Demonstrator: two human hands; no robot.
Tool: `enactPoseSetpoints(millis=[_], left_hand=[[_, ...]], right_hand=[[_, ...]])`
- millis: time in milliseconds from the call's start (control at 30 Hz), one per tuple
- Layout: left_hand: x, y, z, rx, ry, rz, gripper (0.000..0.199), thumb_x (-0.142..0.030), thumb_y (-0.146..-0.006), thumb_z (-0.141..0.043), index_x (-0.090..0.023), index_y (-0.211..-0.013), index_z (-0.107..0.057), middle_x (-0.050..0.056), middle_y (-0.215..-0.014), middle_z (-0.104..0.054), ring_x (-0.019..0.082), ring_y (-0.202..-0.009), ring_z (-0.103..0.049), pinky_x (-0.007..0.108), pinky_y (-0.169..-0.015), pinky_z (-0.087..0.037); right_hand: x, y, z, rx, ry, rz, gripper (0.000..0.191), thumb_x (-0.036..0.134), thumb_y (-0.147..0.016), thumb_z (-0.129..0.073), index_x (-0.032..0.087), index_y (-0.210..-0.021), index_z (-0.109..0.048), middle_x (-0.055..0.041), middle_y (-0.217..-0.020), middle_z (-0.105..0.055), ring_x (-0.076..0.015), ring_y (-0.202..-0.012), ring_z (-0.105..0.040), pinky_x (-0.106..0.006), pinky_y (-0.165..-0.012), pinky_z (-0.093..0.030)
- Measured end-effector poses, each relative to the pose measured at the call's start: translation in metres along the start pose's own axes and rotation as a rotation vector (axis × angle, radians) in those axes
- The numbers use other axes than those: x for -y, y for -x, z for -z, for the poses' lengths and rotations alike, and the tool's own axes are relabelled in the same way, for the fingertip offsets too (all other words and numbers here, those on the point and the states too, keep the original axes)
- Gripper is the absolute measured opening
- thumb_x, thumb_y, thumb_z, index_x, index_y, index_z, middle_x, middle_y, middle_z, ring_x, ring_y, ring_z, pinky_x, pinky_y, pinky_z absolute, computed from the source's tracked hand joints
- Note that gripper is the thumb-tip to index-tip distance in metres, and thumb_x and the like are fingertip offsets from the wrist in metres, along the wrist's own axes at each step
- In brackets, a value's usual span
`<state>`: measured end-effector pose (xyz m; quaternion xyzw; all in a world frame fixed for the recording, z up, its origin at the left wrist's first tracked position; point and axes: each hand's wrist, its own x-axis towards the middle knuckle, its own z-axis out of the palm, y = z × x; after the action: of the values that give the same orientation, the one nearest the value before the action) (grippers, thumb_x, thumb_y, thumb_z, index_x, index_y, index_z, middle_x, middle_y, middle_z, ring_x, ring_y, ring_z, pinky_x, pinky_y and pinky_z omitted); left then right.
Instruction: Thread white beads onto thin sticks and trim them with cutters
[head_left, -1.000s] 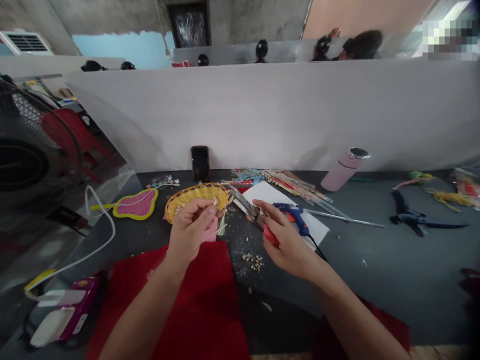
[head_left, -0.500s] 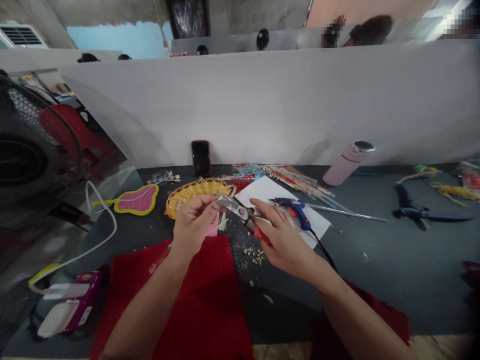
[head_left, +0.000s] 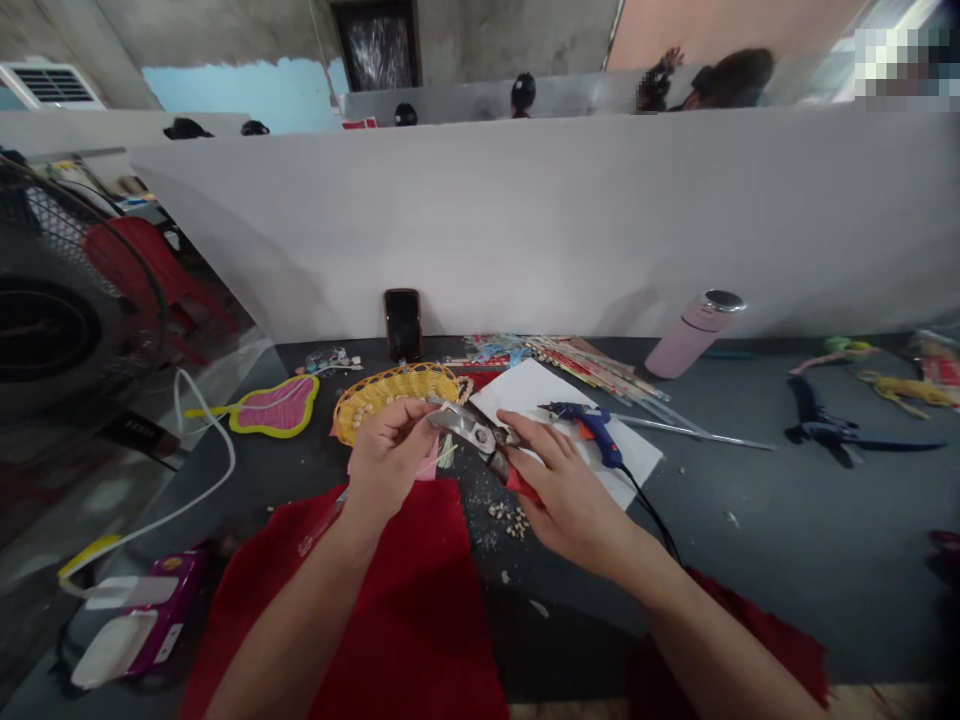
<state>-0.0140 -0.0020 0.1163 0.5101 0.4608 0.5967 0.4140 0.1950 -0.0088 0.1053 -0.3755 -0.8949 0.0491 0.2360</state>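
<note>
Behind and left of the red-handled metal shears (head_left: 472,430) sits an oval yellow woven basket (head_left: 409,381); rightward, a blue plastic glue gun (head_left: 599,432) lies on white paper (head_left: 529,386)

"What's the left hand (head_left: 391,450) doing?"
"It pinches with thumb and fingers. The left arm (head_left: 304,610) slants down behind it."
"And the right hand (head_left: 564,485)?"
"It's near the left hand, fingers curled. The right arm (head_left: 701,612) slopes down behind it."

Cutter (head_left: 480,434) partly behind right hand (head_left: 562,485)
</note>
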Motion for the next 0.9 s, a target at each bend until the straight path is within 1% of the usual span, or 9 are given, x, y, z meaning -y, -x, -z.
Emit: enactPoseSetpoints(millis=[133,233,500,667,800,833,867,900], left_hand=[[0.001,0.001,0.000,0.007,-0.038,-0.029,0.013,-0.029,-0.075,-0.065,-0.018,-0.081,-0.068,-0.001,-0.062,-0.060,0.008,-0.051,-0.047,0.019,-0.046,-0.038],[0.001,0.002,0.000,0.018,-0.044,-0.023,0.013,-0.029,-0.076,-0.064,-0.017,-0.079,-0.067,-0.001,-0.061,-0.059,0.007,-0.049,-0.045,0.019,-0.046,-0.036],[-0.003,0.002,-0.002,0.031,-0.074,-0.015,0.011,-0.027,-0.076,-0.063,-0.017,-0.078,-0.067,-0.001,-0.061,-0.059,0.007,-0.051,-0.045,0.019,-0.048,-0.037],[-0.002,0.002,-0.003,0.007,-0.062,-0.008,0.014,-0.028,-0.074,-0.065,-0.015,-0.080,-0.068,-0.001,-0.063,-0.059,0.006,-0.051,-0.045,0.018,-0.048,-0.036],[-0.003,0.003,-0.003,0.022,-0.084,-0.023,0.017,-0.030,-0.076,-0.063,-0.015,-0.082,-0.068,-0.001,-0.063,-0.060,0.007,-0.052,-0.048,0.018,-0.048,-0.037],[-0.004,0.003,-0.002,0.025,-0.103,-0.030,0.017,-0.030,-0.076,-0.063,-0.015,-0.082,-0.068,0.000,-0.064,-0.061,0.008,-0.054,-0.049,0.018,-0.049,-0.038],[-0.004,0.003,-0.002,0.025,-0.124,-0.038,0.017,-0.031,-0.077,-0.063,-0.015,-0.083,-0.068,0.000,-0.066,-0.063,0.008,-0.055,-0.051,0.018,-0.050,-0.039],[-0.005,0.003,-0.001,0.022,-0.148,-0.045,0.017,-0.031,-0.077,-0.063,-0.016,-0.082,-0.068,0.000,-0.068,-0.064,0.008,-0.057,-0.052,0.018,-0.050,-0.039]], right_hand=[[0.002,0.000,0.002,-0.002,0.005,0.010,0.039,0.007,-0.078,-0.045,0.020,-0.114,-0.052,-0.0116,-0.142,-0.033,-0.0313,-0.122,-0.038,-0.052,-0.095,-0.040],[0.002,0.000,0.003,-0.003,0.008,0.010,0.037,0.008,-0.079,-0.044,0.020,-0.113,-0.053,-0.0118,-0.141,-0.034,-0.0314,-0.121,-0.039,-0.052,-0.094,-0.040],[0.004,0.000,0.006,0.026,0.000,0.000,0.035,0.007,-0.077,-0.045,0.018,-0.109,-0.055,-0.0124,-0.138,-0.039,-0.0304,-0.119,-0.041,-0.050,-0.092,-0.042],[0.005,-0.001,0.009,0.021,-0.032,0.012,0.038,0.005,-0.076,-0.045,0.018,-0.110,-0.054,-0.0131,-0.136,-0.040,-0.0294,-0.120,-0.041,-0.050,-0.093,-0.042],[0.001,-0.002,0.005,-0.004,-0.120,0.014,0.032,0.003,-0.069,-0.048,0.017,-0.097,-0.055,-0.0142,-0.131,-0.045,-0.0278,-0.121,-0.042,-0.047,-0.095,-0.042],[0.000,-0.002,0.002,-0.024,-0.147,0.001,0.032,0.003,-0.068,-0.048,0.017,-0.097,-0.054,-0.0146,-0.129,-0.047,-0.0277,-0.121,-0.043,-0.046,-0.094,-0.043],[-0.002,-0.002,0.000,-0.050,-0.170,-0.016,0.035,0.004,-0.068,-0.049,0.017,-0.100,-0.052,-0.0152,-0.128,-0.048,-0.0278,-0.119,-0.044,-0.046,-0.093,-0.044],[-0.004,-0.001,-0.003,-0.079,-0.186,-0.034,0.042,0.004,-0.068,-0.049,0.016,-0.108,-0.049,-0.0159,-0.127,-0.049,-0.0278,-0.118,-0.046,-0.046,-0.093,-0.045]])
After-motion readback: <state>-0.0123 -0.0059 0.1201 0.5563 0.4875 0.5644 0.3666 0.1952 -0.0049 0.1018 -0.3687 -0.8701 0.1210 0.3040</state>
